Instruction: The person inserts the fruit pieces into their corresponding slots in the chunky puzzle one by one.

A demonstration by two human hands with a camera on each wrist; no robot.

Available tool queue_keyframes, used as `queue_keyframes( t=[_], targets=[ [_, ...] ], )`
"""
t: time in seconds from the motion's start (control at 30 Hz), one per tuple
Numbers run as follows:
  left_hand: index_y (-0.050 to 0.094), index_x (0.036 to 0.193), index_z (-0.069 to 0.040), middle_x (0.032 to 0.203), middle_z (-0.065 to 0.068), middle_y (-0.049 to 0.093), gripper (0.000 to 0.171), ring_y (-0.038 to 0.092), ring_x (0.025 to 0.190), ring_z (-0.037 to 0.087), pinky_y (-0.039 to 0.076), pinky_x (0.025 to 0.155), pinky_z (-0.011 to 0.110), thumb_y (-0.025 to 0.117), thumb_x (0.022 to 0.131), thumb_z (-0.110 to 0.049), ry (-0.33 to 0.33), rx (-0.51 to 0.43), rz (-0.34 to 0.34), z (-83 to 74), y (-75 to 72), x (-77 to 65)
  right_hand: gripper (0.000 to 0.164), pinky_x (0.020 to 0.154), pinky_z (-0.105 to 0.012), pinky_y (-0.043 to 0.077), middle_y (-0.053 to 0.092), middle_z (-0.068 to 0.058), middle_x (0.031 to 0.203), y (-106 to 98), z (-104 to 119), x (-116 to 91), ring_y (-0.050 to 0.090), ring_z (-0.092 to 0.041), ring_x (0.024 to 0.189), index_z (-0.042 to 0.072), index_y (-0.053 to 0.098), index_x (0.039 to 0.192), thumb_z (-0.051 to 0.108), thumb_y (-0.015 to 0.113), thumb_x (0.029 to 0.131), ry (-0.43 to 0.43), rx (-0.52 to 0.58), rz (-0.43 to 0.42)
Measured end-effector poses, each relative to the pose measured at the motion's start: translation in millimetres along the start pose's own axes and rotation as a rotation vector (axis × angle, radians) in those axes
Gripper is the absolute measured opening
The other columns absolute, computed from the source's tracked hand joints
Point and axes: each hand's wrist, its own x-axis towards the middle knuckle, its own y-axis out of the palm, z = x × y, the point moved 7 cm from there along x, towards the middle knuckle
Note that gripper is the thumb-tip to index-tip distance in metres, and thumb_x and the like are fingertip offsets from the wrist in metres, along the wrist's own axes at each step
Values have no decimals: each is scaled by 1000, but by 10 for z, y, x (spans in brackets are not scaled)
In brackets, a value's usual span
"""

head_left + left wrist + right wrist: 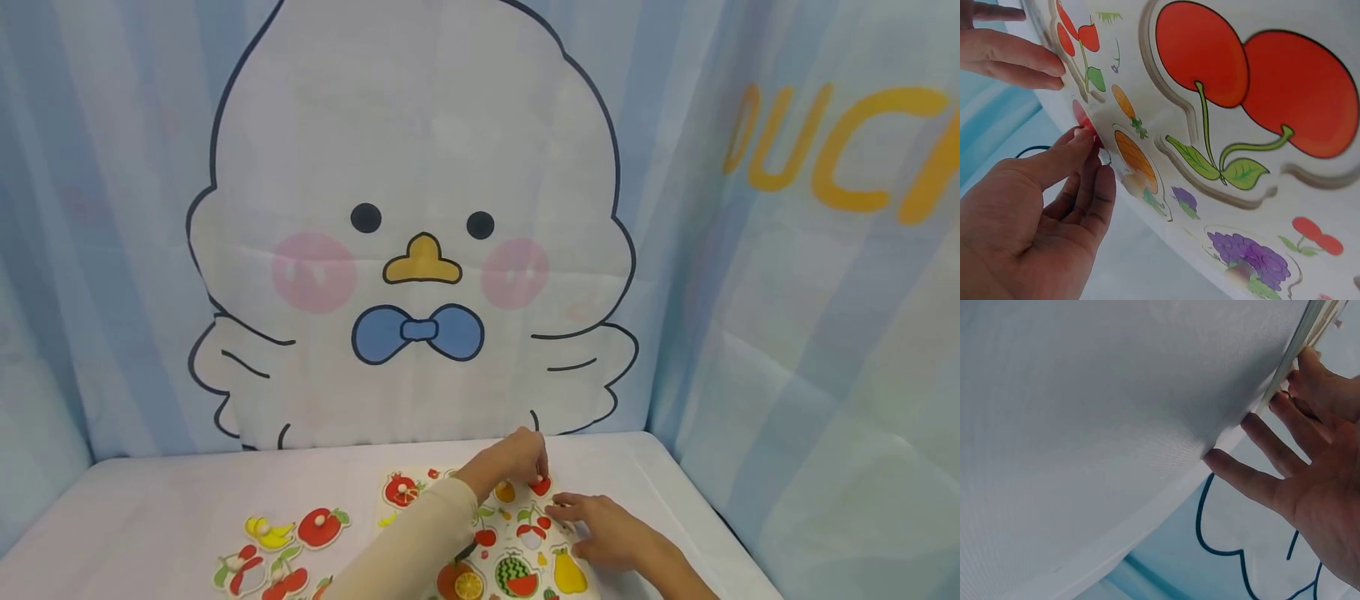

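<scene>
A white fruit puzzle board (pixel 558 533) lies on the table. At its far right corner my left hand (pixel 517 457) reaches across and pinches a small red fruit piece (pixel 1088 125) between thumb and fingers; its exact kind is partly hidden. My right hand (pixel 611 532) rests with spread fingers along the board's right edge, fingertips touching it. On the board are a watermelon (pixel 516 575), a yellow pear (pixel 570 573), a pineapple (pixel 1135 159), grapes (pixel 1250 259) and a cherry picture (pixel 1297 94). The left forearm hides the board's left middle.
Left of the board lie loose knobbed pieces: a banana (pixel 270 535), a red apple (pixel 320 527), a lychee (pixel 246 573) and cherries (pixel 287 582). Another piece is partly cut off by the sleeve (pixel 416 533). Behind the table hangs a curtain (pixel 420 108) with a duck drawing.
</scene>
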Motion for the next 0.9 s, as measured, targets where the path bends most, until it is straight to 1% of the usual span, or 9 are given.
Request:
queue_keyframes(
  t=[0.13,0.33,0.43,0.53,0.7,0.77,0.9],
  targets=[
    [75,92,-15,83,-3,66,9,57,71,11,54,67,23,73,85,-11,-7,-3,17,6,-21,-54,52,96,-60,40,53,-8,137,-4,20,2,51,-36,118,23,62,129,9,74,80,-17,4,-1],
    [75,96,-17,87,-3,67,12,58,70,10,53,65,21,74,84,-15,-10,8,14,41,-57,-89,52,94,-62,41,53,-7,138,12,22,26,51,-37,118,25,63,128,10,75,80,16,-1,0],
    [75,96,-18,88,-4,67,13,58,71,9,52,66,20,74,84,-16,3,21,10,64,-74,-88,51,92,-62,42,53,-7,138,22,21,31,50,-38,118,26,63,127,10,75,79,30,-5,1],
    [75,96,-18,89,-5,67,13,57,72,8,52,67,20,75,84,-16,16,23,11,88,-94,-117,52,92,-62,41,53,-8,137,18,32,29,51,-38,117,25,63,127,9,75,79,16,-3,-1],
    [75,97,-18,86,-6,64,15,57,73,8,52,68,20,75,83,-14,29,14,2,151,-168,-251,52,95,-61,40,53,-9,137,4,47,12,52,-37,117,22,62,129,9,74,80,-23,-4,0],
    [75,98,-17,84,-7,63,15,56,73,7,51,67,19,75,83,-13,43,12,-4,188,-209,-315,53,95,-62,39,53,-9,137,-2,47,6,51,-38,117,21,62,129,9,74,79,-26,-5,1],
    [75,97,-16,80,-8,61,14,56,71,6,49,65,16,75,83,-13,96,20,-22,273,-307,-445,53,96,-62,39,53,-8,137,-22,35,-4,51,-38,118,22,62,130,9,74,79,-10,-16,-1]
  ],
)
